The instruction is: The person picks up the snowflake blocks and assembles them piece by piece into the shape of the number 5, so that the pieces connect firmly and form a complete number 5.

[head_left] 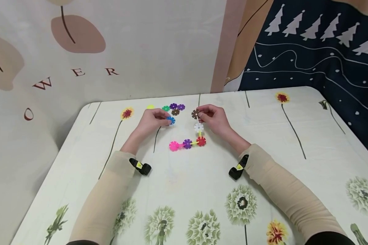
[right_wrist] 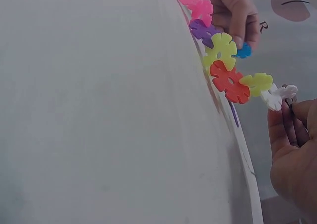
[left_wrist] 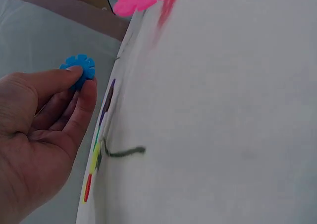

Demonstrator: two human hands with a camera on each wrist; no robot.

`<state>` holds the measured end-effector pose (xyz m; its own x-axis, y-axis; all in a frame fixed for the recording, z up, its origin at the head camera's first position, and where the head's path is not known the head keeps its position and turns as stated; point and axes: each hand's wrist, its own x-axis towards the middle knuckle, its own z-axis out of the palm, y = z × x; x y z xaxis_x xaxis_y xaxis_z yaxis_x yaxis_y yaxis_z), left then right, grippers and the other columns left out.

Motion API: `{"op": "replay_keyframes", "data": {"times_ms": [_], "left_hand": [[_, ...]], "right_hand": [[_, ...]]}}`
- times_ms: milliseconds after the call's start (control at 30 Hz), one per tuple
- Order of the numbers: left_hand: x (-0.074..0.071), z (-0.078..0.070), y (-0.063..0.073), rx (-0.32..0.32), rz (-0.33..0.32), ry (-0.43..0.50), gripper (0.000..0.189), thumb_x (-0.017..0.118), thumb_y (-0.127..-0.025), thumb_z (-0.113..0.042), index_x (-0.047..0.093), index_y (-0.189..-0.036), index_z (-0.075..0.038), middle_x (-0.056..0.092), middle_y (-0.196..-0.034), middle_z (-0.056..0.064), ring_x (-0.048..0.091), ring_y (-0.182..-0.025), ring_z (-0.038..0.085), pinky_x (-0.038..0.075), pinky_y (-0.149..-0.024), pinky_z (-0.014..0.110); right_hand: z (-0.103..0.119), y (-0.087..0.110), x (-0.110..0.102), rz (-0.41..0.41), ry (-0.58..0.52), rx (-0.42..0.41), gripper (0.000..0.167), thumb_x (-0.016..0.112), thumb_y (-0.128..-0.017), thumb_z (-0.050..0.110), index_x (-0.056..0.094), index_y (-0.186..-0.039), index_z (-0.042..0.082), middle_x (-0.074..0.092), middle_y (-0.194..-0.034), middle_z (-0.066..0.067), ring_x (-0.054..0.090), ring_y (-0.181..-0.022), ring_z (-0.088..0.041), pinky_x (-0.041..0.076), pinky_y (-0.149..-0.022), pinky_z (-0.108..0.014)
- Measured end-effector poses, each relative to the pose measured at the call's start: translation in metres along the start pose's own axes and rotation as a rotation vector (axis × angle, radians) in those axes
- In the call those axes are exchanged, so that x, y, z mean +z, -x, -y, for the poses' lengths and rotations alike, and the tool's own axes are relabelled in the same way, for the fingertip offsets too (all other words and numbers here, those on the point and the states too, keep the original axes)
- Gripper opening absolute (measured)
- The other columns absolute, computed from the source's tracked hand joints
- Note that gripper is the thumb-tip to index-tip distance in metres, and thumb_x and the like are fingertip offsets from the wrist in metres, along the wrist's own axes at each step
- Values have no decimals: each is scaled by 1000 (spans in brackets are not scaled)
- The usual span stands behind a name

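Note:
My left hand (head_left: 151, 120) pinches a blue flower-shaped interlocking disc (head_left: 171, 120) between thumb and fingertips, as the left wrist view also shows. To its right, my right hand (head_left: 214, 118) grips the brown disc (head_left: 195, 114) at one end of a linked chain. From there the chain runs through a white disc (head_left: 198, 127), turns at a red disc (head_left: 201, 141), and continues left by a purple disc (head_left: 187, 144) to a pink disc (head_left: 173, 146). Yellow discs link some of these. In the right wrist view the chain hangs off the table surface; the brown disc is mostly hidden by fingers.
Loose discs lie beyond the left hand: a yellow one (head_left: 150, 107), a green one (head_left: 166, 108), two purple ones (head_left: 173, 106) and a brown one (head_left: 175, 112). The flower-printed tablecloth (head_left: 178, 180) covers the table, whose far edge meets a hanging printed cloth (head_left: 159, 51).

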<state>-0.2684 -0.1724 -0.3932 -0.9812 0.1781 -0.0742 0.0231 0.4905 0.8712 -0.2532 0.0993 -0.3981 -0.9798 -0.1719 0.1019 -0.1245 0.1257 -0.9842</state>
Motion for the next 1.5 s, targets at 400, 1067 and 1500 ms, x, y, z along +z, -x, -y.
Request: {"op": "replay_keyframes", "data": {"times_ms": [400, 1067, 1500], "left_hand": [[26, -22, 4, 60, -29, 65, 16, 81, -89, -6, 72, -102, -3, 71, -100, 11, 65, -94, 23, 56, -82, 29], [40, -28, 5, 163, -108, 183, 8, 79, -90, -1, 75, -96, 2, 72, -96, 12, 68, -92, 23, 59, -82, 27], [43, -26, 5, 143, -105, 209, 6, 79, -90, -3, 78, -96, -3, 73, -96, 11, 67, -92, 23, 58, -82, 27]], "right_hand": [[2, -2, 9, 6, -31, 29, 24, 63, -101, 0, 67, -124, -5, 67, -106, -19, 68, -83, -17, 60, -79, -27], [0, -2, 13, 23, -58, -5, 22, 64, -100, 0, 68, -121, -6, 70, -105, -19, 69, -80, -14, 61, -77, -28], [1, -2, 14, 10, -98, 42, 22, 66, -99, -1, 70, -119, -8, 71, -110, -23, 71, -78, -15, 61, -77, -31]]}}
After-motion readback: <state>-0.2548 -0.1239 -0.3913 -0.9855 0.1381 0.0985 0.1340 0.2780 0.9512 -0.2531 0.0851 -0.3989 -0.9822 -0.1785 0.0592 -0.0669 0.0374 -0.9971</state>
